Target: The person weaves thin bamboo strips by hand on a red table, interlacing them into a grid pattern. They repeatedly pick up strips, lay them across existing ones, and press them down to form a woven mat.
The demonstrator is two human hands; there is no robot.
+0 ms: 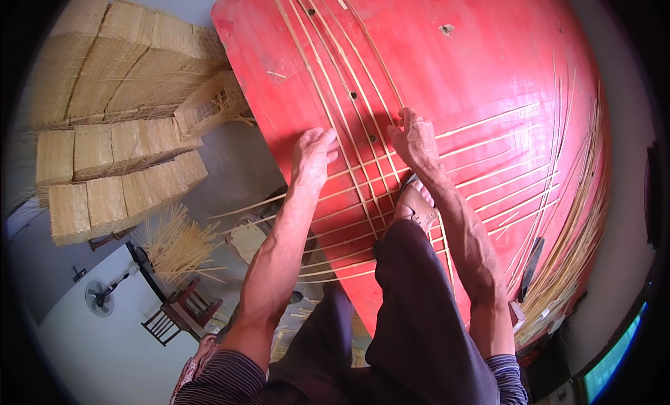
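Long pale bamboo strips (363, 113) run away from me over a red board and cross other strips (488, 147) laid sideways, making a loose open lattice. My right hand (419, 143) is closed, thumb and fingers pinching the outermost right lengthwise strip (382, 63) just above the crossings. At the lattice's left edge, my left hand (314, 157) has its fingers loosely apart, tips beside the leftmost lengthwise strip (314, 70); whether they touch it I cannot tell. My sandalled foot (419, 203) rests on the lattice, hiding some crossings.
The red board (488, 63) has several dark holes. A bundle of loose strips (576, 265) lies along its right side, near a dark flat blade-like tool (532, 265). Stacks of woven baskets (132, 70) stand left, with a strip pile (178, 244), a wooden chair (185, 311) and a fan (101, 298).
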